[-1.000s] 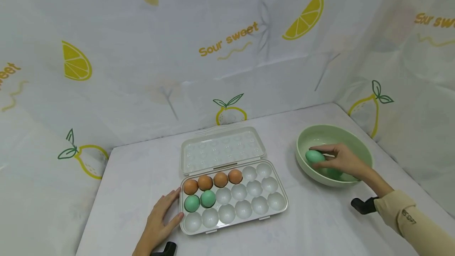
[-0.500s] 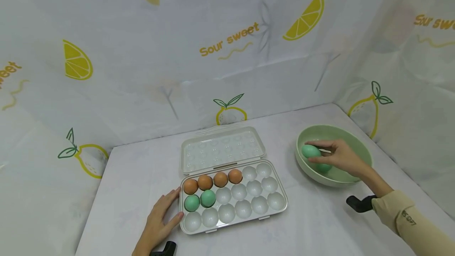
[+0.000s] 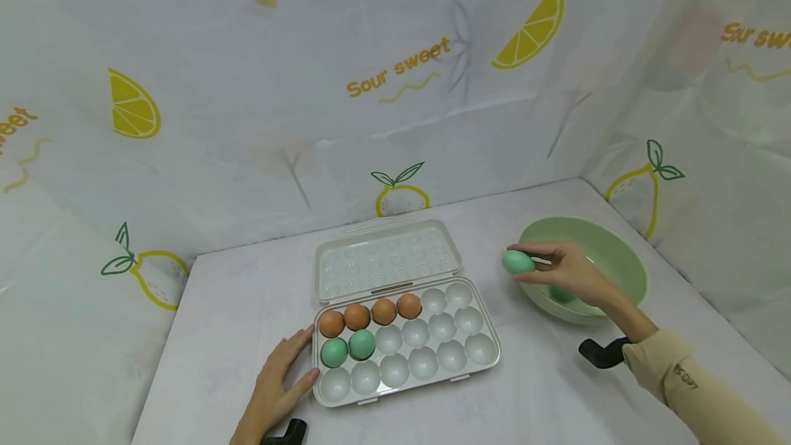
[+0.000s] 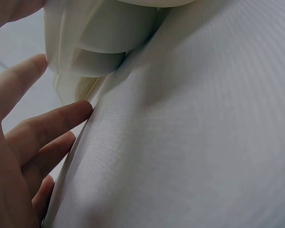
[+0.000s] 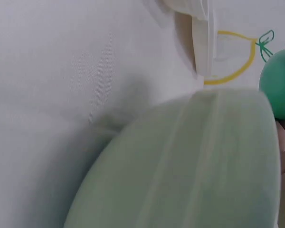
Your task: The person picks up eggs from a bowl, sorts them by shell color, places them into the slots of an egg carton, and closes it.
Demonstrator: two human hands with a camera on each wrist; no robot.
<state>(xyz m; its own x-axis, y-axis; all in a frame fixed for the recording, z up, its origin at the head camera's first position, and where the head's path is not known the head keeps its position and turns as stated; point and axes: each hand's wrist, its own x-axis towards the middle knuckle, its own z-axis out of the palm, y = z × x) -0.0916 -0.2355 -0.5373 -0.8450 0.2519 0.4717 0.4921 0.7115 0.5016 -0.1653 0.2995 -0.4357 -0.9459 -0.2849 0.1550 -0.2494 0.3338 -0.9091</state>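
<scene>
My right hand pinches a green egg above the left rim of a pale green bowl; that egg shows at the right edge of the right wrist view. Another green egg lies inside the bowl. An open white egg tray sits at the table's middle, with several brown eggs in its back row and two green eggs in its middle row. My left hand rests with straight fingers against the tray's left end.
The tray's clear lid lies open behind it. A white cloth printed with lemons covers the table and the walls. Black wrist mounts sit by each forearm.
My right hand has lifted the green egg out of the bowl and carried it left, past the bowl's rim. The left hand has not moved.
</scene>
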